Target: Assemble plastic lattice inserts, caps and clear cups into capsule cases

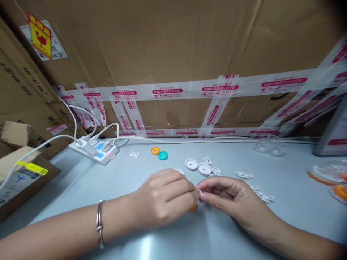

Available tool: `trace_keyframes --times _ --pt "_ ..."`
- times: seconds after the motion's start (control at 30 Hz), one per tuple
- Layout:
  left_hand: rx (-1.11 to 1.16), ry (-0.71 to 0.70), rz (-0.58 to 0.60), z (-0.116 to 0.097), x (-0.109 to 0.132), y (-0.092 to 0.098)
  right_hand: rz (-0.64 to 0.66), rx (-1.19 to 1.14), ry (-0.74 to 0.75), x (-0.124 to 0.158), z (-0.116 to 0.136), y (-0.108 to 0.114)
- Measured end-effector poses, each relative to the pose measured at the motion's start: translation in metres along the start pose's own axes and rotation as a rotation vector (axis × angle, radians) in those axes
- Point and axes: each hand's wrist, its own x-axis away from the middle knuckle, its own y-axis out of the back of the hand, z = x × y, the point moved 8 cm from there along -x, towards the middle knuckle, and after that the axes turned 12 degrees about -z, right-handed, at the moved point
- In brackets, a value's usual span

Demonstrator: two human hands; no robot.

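Observation:
My left hand, with a metal bangle on the wrist, is curled closed low over the grey table; an orange part peeks out under its fingers. My right hand meets it fingertip to fingertip, pinching a small white piece. Just beyond the hands lie two white round caps and several white flat plastic pieces. An orange ring and a teal ring lie further back.
A white power strip with plugged cables sits at back left. Taped cardboard walls enclose the table. Cardboard boxes stand at left. Clear plastic cups lie at back right, and orange-and-clear parts at the right edge.

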Motion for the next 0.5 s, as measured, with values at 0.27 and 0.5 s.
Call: trace_keyframes --times 0.27,0.5 --pt "0.055 0.568 0.159 0.031 0.039 -0.018 0.035 0.499 0.343 0.000 0.006 -0.005" --pt "0.237 0.736 0.206 0.036 0.051 -0.038 0.130 0.507 0.324 -0.001 -0.007 -0.011"
